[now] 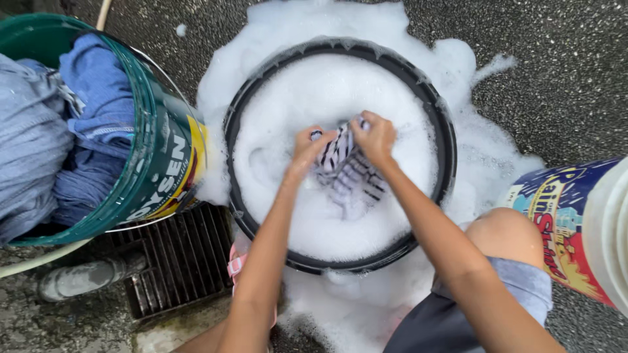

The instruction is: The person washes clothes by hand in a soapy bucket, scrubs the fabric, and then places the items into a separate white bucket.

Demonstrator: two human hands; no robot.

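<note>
We scrub striped cloth [347, 171] over black basin [340, 153] brimming with suds; left hand [306, 149] and right hand [374, 136] both fisted, fingers pinching fabric; mid-wash, we judge; next rub calls for firm opposed strokes; green bucket [147, 140] of blue laundry beside.

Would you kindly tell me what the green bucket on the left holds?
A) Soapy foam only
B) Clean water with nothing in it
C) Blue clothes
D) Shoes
C: the green bucket is packed with folds of blue clothes, while the foam sits in the black basin, where both hands grip a striped cloth.
</note>
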